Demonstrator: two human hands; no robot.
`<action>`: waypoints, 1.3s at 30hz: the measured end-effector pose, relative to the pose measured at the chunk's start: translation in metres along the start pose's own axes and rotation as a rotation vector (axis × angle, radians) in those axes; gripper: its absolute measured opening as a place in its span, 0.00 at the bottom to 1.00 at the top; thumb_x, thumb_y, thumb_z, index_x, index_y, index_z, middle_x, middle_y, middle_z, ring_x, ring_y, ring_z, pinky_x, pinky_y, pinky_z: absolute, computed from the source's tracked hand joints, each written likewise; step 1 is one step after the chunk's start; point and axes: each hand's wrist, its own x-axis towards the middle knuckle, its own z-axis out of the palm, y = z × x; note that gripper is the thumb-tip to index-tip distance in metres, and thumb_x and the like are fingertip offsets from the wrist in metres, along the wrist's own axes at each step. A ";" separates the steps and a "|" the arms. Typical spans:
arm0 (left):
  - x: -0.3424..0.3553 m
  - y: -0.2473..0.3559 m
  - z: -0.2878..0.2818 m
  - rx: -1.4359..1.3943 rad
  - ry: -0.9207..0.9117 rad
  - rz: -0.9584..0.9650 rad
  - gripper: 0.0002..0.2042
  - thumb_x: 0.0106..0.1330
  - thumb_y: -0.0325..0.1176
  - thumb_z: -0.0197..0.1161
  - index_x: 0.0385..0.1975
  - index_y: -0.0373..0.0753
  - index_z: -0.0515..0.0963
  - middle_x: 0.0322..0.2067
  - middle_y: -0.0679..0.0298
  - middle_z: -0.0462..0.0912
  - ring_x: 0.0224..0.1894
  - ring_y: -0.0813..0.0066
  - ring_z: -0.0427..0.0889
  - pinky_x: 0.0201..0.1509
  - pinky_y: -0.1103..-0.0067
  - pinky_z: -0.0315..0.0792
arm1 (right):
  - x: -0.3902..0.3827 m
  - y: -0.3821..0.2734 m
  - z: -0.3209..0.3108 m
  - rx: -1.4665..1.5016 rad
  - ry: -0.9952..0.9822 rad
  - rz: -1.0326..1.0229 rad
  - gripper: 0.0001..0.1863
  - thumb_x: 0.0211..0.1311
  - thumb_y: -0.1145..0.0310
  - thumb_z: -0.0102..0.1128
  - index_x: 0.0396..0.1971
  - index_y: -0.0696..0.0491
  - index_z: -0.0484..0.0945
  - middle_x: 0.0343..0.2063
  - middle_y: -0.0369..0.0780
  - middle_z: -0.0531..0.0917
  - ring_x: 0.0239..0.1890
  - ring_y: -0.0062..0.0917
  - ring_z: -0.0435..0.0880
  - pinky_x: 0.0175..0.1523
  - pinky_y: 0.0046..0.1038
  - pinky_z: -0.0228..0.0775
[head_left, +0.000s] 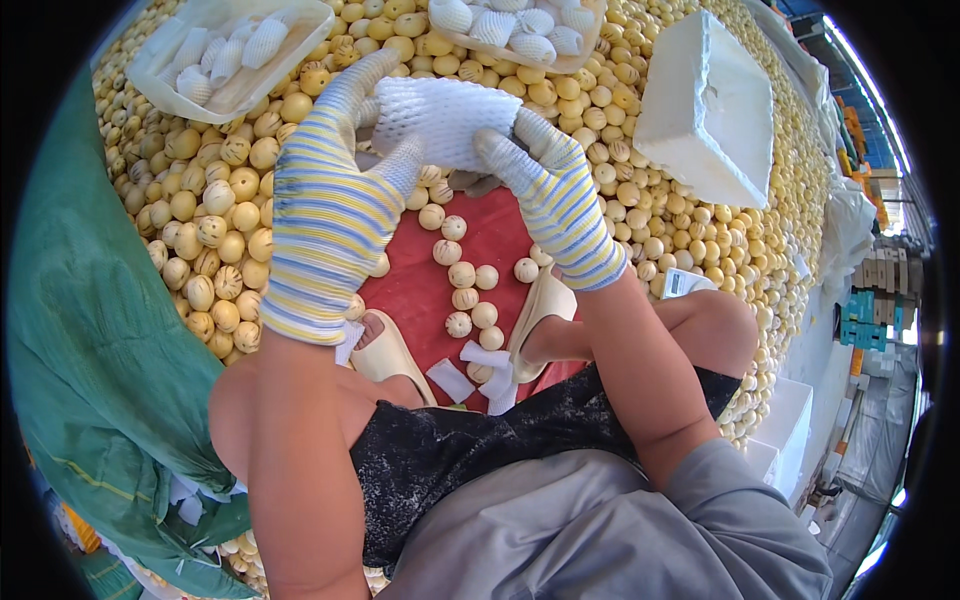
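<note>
A white foam net sleeve (440,122) is stretched level between my two hands, above a red cloth (410,265). My left hand (335,195), in a blue, yellow and white striped glove, is closed on its left end, index finger pointing up. At the other end my right hand (555,195), gloved alike, pinches the sleeve between thumb and fingers. Whether a fruit is inside the sleeve cannot be seen. Below them, several round pale yellow fruits with dark streaks, like pepino melons (462,275), lie on the cloth.
Heaped yellow fruits (215,235) surround me. Two plastic trays hold sleeved fruits: one at far left (150,75), one at far centre (590,45). A white foam box (680,120) sits at right, near a small scale (685,283). Green sheeting (100,330) covers the left side.
</note>
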 end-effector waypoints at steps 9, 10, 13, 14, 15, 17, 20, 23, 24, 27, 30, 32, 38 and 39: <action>-0.008 0.008 -0.020 -0.192 -0.253 -0.353 0.19 0.61 0.26 0.63 0.54 0.36 0.75 0.43 0.65 0.81 0.39 0.84 0.79 0.29 0.90 0.74 | -0.006 0.067 0.006 0.213 -0.138 0.202 0.16 0.67 0.60 0.55 0.38 0.60 0.79 0.27 0.38 0.83 0.30 0.15 0.80 0.37 0.21 0.75; -0.005 0.001 -0.012 -0.179 -0.231 -0.394 0.18 0.62 0.26 0.62 0.53 0.36 0.76 0.44 0.65 0.81 0.39 0.84 0.79 0.29 0.90 0.74 | -0.015 0.107 -0.009 -0.017 -0.122 0.318 0.18 0.65 0.57 0.55 0.35 0.59 0.79 0.27 0.40 0.83 0.31 0.19 0.82 0.38 0.24 0.75; 0.002 -0.005 -0.012 -0.074 -0.198 -0.373 0.16 0.63 0.24 0.60 0.51 0.35 0.77 0.44 0.63 0.81 0.38 0.83 0.79 0.27 0.89 0.75 | -0.063 0.207 -0.035 -1.003 -0.302 0.618 0.21 0.55 0.50 0.57 0.29 0.56 0.81 0.32 0.49 0.84 0.39 0.42 0.84 0.45 0.39 0.74; 0.003 -0.011 -0.007 -0.049 -0.200 -0.333 0.16 0.63 0.24 0.60 0.51 0.35 0.77 0.43 0.63 0.81 0.37 0.83 0.79 0.28 0.89 0.75 | -0.086 0.222 -0.039 -1.008 -0.410 0.744 0.22 0.52 0.50 0.59 0.32 0.56 0.82 0.35 0.49 0.84 0.43 0.39 0.84 0.48 0.38 0.75; -0.007 0.015 -0.030 0.038 -0.136 -0.296 0.16 0.63 0.23 0.60 0.51 0.35 0.77 0.43 0.63 0.81 0.37 0.83 0.79 0.28 0.89 0.75 | -0.096 0.257 -0.027 -0.991 -0.674 0.895 0.23 0.55 0.51 0.57 0.30 0.59 0.83 0.24 0.48 0.84 0.28 0.37 0.86 0.40 0.35 0.77; -0.009 -0.003 -0.022 0.022 -0.163 -0.307 0.16 0.62 0.22 0.61 0.51 0.37 0.77 0.43 0.63 0.81 0.38 0.83 0.79 0.29 0.89 0.75 | -0.126 0.260 -0.017 -0.975 -0.586 1.151 0.27 0.52 0.53 0.59 0.45 0.60 0.80 0.42 0.52 0.83 0.48 0.40 0.82 0.52 0.33 0.75; -0.001 -0.017 0.002 -0.023 -0.194 -0.266 0.16 0.62 0.22 0.62 0.50 0.37 0.78 0.43 0.64 0.81 0.39 0.83 0.78 0.32 0.89 0.75 | -0.156 0.284 -0.015 -1.008 -0.454 1.141 0.26 0.51 0.55 0.58 0.44 0.60 0.81 0.43 0.52 0.83 0.48 0.39 0.83 0.52 0.32 0.75; -0.004 -0.017 -0.012 0.075 -0.182 -0.248 0.16 0.61 0.22 0.62 0.50 0.37 0.78 0.43 0.63 0.81 0.41 0.82 0.78 0.37 0.88 0.75 | -0.150 0.294 -0.007 -1.059 -0.575 1.059 0.25 0.50 0.55 0.60 0.43 0.58 0.81 0.42 0.51 0.83 0.46 0.38 0.83 0.50 0.32 0.76; -0.004 -0.016 -0.009 0.053 -0.184 -0.237 0.16 0.61 0.19 0.60 0.50 0.36 0.78 0.44 0.62 0.81 0.43 0.80 0.78 0.42 0.85 0.75 | -0.147 0.306 -0.017 -1.071 -0.693 1.040 0.24 0.48 0.55 0.62 0.42 0.57 0.82 0.40 0.51 0.83 0.45 0.38 0.83 0.48 0.33 0.76; 0.002 -0.020 -0.002 0.094 -0.187 -0.221 0.18 0.60 0.15 0.58 0.51 0.36 0.77 0.46 0.60 0.81 0.44 0.77 0.79 0.45 0.83 0.75 | -0.133 0.336 -0.067 -1.091 -1.121 0.843 0.21 0.47 0.62 0.68 0.42 0.53 0.81 0.35 0.47 0.84 0.37 0.36 0.85 0.39 0.34 0.77; -0.005 -0.023 -0.019 0.143 -0.083 -0.286 0.20 0.58 0.13 0.56 0.51 0.35 0.76 0.46 0.59 0.80 0.47 0.74 0.78 0.48 0.82 0.75 | -0.088 0.265 -0.064 -0.906 -0.487 1.015 0.25 0.46 0.65 0.72 0.47 0.53 0.78 0.31 0.42 0.83 0.34 0.31 0.84 0.33 0.31 0.77; -0.002 -0.034 -0.012 0.148 -0.100 -0.318 0.17 0.60 0.22 0.58 0.50 0.34 0.76 0.46 0.52 0.80 0.49 0.63 0.80 0.54 0.76 0.73 | -0.066 0.227 -0.076 -0.652 -0.242 0.792 0.32 0.43 0.67 0.75 0.52 0.54 0.74 0.32 0.39 0.82 0.33 0.25 0.83 0.32 0.25 0.76; -0.002 -0.020 0.000 0.091 -0.228 -0.373 0.20 0.61 0.28 0.63 0.54 0.33 0.72 0.46 0.54 0.80 0.49 0.68 0.79 0.53 0.77 0.74 | -0.012 0.052 -0.021 -0.433 -0.013 -0.015 0.35 0.43 0.68 0.74 0.56 0.55 0.72 0.48 0.43 0.79 0.52 0.28 0.77 0.58 0.30 0.69; -0.004 -0.019 0.000 -0.012 -0.274 -0.403 0.21 0.62 0.26 0.63 0.56 0.34 0.72 0.45 0.60 0.80 0.46 0.74 0.79 0.49 0.80 0.75 | -0.009 0.032 -0.011 -0.466 -0.020 -0.139 0.36 0.39 0.67 0.75 0.54 0.56 0.73 0.47 0.45 0.78 0.52 0.32 0.77 0.58 0.33 0.68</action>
